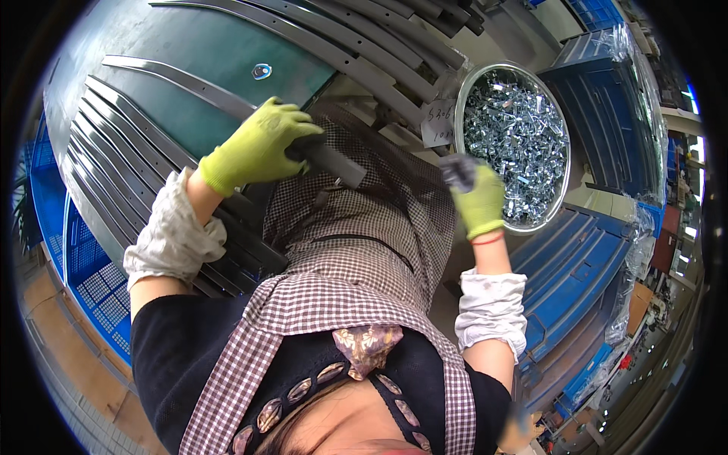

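Observation:
My left hand [258,148], in a yellow-green glove, grips a dark flat strip [340,165] above my checked apron [356,288]. The strip's near end points right. My right hand [475,193], gloved in yellow-green with a dark palm, is at the left rim of an oval metal bowl [563,129] full of small shiny metal clips [516,129]. Its fingers are curled, and what they hold, if anything, I cannot make out. A green-topped table [220,91] under my left hand bears several long dark strips [121,159] with holes, laid in rows.
More dark strips [356,53] lie at the top, with a marked paper label [436,129] beside the bowl. Blue mesh crates [98,296] stand at the left. Large blue bins [607,114] with clear wrap, and further stacked blue panels [569,280], stand on the right.

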Tool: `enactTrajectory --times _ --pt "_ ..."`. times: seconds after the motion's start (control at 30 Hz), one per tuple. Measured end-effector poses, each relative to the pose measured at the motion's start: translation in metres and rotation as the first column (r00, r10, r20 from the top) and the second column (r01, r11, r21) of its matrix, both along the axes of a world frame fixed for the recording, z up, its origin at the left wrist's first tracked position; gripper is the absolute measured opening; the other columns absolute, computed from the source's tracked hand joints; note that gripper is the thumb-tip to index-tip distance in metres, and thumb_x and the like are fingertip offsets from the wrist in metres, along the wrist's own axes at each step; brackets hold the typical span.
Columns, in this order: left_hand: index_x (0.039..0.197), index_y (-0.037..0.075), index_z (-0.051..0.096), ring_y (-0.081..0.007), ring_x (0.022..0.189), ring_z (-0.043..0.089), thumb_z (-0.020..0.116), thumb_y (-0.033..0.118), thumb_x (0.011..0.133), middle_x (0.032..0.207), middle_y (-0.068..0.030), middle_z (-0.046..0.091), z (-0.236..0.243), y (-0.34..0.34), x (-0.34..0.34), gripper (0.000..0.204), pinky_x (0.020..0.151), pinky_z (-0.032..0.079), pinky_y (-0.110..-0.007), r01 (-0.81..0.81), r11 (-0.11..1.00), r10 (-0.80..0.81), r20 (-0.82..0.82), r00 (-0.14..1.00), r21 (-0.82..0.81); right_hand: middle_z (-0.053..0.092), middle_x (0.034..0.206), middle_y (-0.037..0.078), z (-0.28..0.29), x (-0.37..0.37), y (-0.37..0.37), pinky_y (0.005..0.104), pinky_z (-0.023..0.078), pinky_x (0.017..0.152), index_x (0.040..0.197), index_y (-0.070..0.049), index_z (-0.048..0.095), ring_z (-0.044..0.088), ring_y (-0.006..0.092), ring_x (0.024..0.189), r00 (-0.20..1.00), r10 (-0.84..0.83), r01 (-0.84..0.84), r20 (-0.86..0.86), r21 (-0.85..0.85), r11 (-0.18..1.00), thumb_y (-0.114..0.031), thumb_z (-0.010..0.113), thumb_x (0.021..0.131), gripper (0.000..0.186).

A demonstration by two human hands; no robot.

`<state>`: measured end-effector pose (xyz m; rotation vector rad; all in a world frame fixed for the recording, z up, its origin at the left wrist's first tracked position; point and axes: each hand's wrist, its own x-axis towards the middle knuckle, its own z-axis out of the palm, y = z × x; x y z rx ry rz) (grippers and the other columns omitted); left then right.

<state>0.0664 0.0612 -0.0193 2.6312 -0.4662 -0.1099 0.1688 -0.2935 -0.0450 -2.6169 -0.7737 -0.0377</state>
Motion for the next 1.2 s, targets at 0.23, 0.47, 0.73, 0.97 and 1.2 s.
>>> enactTrajectory --times 0.23,0.47,0.73,0.97,1.2 --pt "0.127 0.01 0.063 -0.0325 0.13 0.048 0.084 0.024 0.063 0.138 -0.0181 0.053 0.065 0.016 -0.031 0.069 0.109 0.041 -0.044 0.086 0.993 -0.021 -0.571 0.821 0.086 0.057 0.13 0.017 0.0 0.069 -0.058 0.0473 0.051 0.092 0.144 -0.016 0.044 0.06 0.0388 0.115 0.842 -0.531 0.501 0.098 -0.509 0.7 -0.055 0.076 0.073 0.087" --pt "0.125 0.013 0.064 -0.0285 0.127 0.05 0.076 0.027 0.077 0.132 -0.0128 0.057 -0.003 -0.001 0.064 0.052 0.109 0.036 -0.048 -0.132 0.978 0.085 0.272 0.959 0.161 0.071 0.096 0.012 -0.014 0.091 -0.084 0.0455 0.052 0.074 0.102 -0.015 0.072 0.067 0.0349 0.089 0.875 -0.479 0.479 0.076 -0.29 0.829 -0.035 0.063 0.09 0.024" --pt "0.116 0.013 0.069 -0.0317 0.119 0.051 0.079 0.017 0.066 0.129 -0.0135 0.056 -0.011 -0.006 0.068 0.051 0.101 0.038 -0.048 -0.068 0.988 0.029 0.259 0.966 0.14 0.068 0.082 0.0 -0.008 0.085 -0.125 0.0216 0.037 0.047 0.098 -0.008 0.069 0.052 0.0038 0.058 0.713 -0.235 0.669 -0.66 0.541 0.511 -0.011 0.071 0.088 0.011" --pt "0.117 0.012 0.067 -0.0346 0.119 0.05 0.079 0.011 0.059 0.127 -0.0146 0.056 0.01 -0.01 0.029 0.06 0.105 0.037 -0.05 -0.118 0.986 0.097 0.164 0.982 0.118 0.071 0.085 0.004 0.041 0.029 -0.057 0.0169 0.024 0.041 0.105 -0.004 0.069 0.033 -0.0012 0.045 0.77 0.018 0.523 -0.638 0.647 0.555 -0.019 0.058 0.096 0.02" --pt "0.112 0.004 0.065 -0.0298 0.096 0.061 0.082 0.027 0.057 0.108 -0.013 0.063 0.032 -0.083 -0.027 0.062 0.084 0.05 -0.042 0.099 0.994 -0.088 0.172 0.981 -0.055 0.058 0.104 0.005 0.021 -0.083 0.025 0.0142 0.041 0.058 0.144 0.005 0.035 0.049 0.0012 0.066 0.157 0.637 0.53 -0.755 0.608 0.59 -0.005 0.057 0.091 0.058"
